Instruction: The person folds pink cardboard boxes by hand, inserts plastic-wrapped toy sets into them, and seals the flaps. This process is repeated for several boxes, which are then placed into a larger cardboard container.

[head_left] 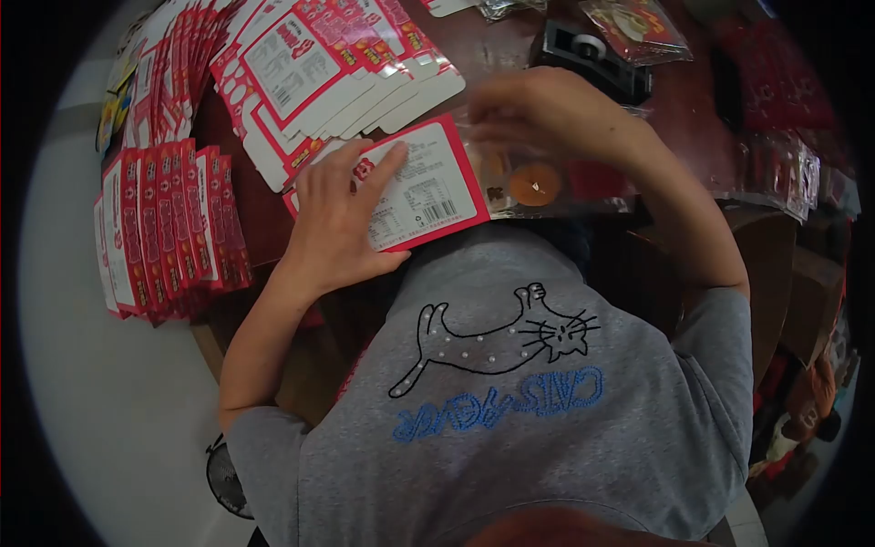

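A red and white printed box (pixel 433 187) lies at the table's near edge, its barcode side up. My left hand (pixel 342 205) rests over its left part, fingers spread and thumb at the lower edge. To the right of the box is a clear plastic packet (pixel 565 187) with a round orange piece in it. Above the packet my right hand (pixel 519 105) is bent inward; its fingers are smeared by motion, and whether they hold anything cannot be made out.
Flat printed cartons (pixel 301 68) are fanned out behind the box. Red boxes stand in a row (pixel 169 228) at the left. A black tape dispenser (pixel 597 64) sits at the back, beside a plastic packet (pixel 638 27). More packets (pixel 779 169) lie at the right.
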